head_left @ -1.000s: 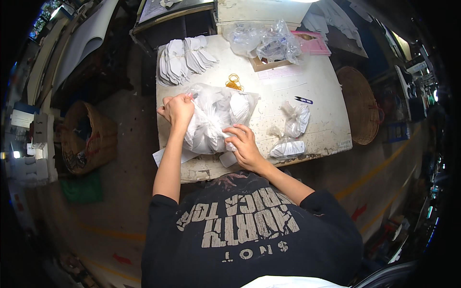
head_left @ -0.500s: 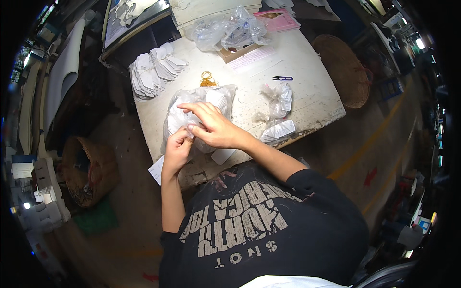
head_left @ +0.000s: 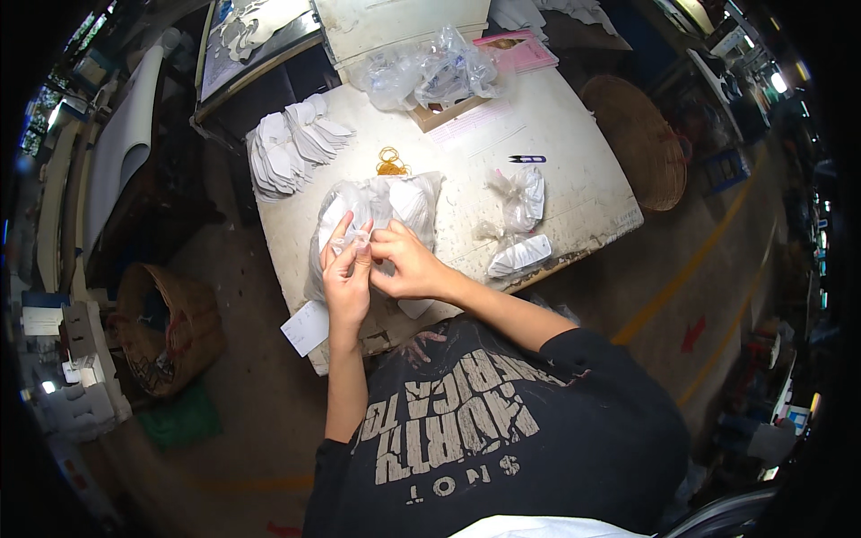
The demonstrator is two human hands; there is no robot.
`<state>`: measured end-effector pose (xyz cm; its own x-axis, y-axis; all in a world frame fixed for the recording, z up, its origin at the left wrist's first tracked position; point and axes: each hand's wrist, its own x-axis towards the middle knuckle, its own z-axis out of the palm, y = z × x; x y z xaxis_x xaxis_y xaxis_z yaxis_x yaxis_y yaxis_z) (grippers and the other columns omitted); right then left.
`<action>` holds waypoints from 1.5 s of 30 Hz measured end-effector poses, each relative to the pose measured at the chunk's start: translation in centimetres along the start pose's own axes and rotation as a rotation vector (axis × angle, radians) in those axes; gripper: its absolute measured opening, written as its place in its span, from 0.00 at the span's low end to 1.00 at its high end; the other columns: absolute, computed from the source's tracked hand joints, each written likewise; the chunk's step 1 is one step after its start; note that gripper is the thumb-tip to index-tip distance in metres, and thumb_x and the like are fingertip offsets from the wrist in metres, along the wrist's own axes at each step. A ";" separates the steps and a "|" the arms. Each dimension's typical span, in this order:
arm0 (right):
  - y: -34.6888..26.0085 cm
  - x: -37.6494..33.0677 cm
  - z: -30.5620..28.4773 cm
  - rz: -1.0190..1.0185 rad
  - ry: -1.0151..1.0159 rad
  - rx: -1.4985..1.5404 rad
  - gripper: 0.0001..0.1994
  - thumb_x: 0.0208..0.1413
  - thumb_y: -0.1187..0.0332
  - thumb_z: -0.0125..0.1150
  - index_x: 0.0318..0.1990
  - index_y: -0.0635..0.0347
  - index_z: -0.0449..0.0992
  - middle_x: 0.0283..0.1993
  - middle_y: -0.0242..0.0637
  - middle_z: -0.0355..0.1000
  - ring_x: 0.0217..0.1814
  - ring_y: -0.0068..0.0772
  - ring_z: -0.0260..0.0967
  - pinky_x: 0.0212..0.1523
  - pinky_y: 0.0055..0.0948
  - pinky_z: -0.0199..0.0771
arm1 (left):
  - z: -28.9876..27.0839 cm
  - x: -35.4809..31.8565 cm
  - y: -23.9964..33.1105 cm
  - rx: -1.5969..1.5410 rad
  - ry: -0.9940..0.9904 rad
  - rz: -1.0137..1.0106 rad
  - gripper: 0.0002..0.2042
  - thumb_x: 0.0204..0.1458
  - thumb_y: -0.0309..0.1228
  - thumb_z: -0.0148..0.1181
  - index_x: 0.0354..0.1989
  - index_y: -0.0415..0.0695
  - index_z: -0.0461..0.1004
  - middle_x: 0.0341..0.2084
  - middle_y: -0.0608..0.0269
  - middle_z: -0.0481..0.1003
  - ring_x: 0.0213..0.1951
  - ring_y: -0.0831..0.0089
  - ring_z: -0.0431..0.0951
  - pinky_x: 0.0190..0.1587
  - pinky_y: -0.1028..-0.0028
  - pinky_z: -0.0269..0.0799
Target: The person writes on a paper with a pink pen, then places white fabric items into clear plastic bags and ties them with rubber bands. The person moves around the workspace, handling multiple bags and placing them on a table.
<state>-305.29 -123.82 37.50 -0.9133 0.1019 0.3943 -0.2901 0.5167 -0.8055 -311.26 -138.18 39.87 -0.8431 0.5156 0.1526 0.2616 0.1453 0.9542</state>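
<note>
Together, left fingers (head_left: 361, 260) and right fingers (head_left: 388, 250) in close pinches on the gathered plastic bag (head_left: 412, 202).

Table (head_left: 583, 202), white, worn. On it: 1 large clear bag (head_left: 384, 199) of white pieces, its gathered plastic in the left hand (head_left: 348, 282); right hand (head_left: 405, 266), fingers curled, at the same spot. Bands (head_left: 392, 164), yellow, beyond the bag. White cutouts (head_left: 291, 148), fanned, far left. Snips (head_left: 527, 159), purple-handled, right. Small bags, 2: 1 upper (head_left: 523, 199), 1 lower (head_left: 520, 257), near the edge. Card (head_left: 307, 329), white, near-left corner. Baskets, 2, wicker: 1 left (head_left: 184, 336), 1 right (head_left: 639, 143).
</note>
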 end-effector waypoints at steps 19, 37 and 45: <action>2.1 -0.4 -1.8 -0.010 -0.010 0.002 0.07 0.66 0.69 0.61 0.46 0.58 0.81 0.41 0.37 0.80 0.40 0.33 0.75 0.46 0.32 0.73 | -1.5 1.4 -2.1 0.282 -0.248 0.163 0.08 0.61 0.30 0.57 0.44 0.40 0.77 0.50 0.53 0.76 0.55 0.57 0.72 0.60 0.61 0.64; 0.7 -0.2 -1.8 0.078 0.133 -0.082 0.07 0.57 0.65 0.67 0.39 0.55 0.79 0.42 0.34 0.73 0.47 0.43 0.70 0.51 0.41 0.67 | 2.6 1.8 -3.1 0.529 0.281 -0.161 0.07 0.54 0.29 0.64 0.34 0.45 0.71 0.31 0.59 0.74 0.32 0.57 0.76 0.36 0.60 0.69; 0.8 0.2 -3.3 0.021 0.192 -0.402 0.06 0.56 0.64 0.69 0.35 0.53 0.79 0.36 0.31 0.71 0.40 0.37 0.70 0.43 0.38 0.64 | -0.4 2.5 -2.9 0.333 -0.134 0.076 0.13 0.54 0.30 0.64 0.48 0.44 0.80 0.35 0.57 0.76 0.37 0.56 0.77 0.43 0.62 0.72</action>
<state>-304.73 -120.64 38.38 -0.8374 0.2520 0.4850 -0.1034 0.7983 -0.5933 -314.30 -137.67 37.60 -0.7521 0.6383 0.1639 0.4782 0.3575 0.8022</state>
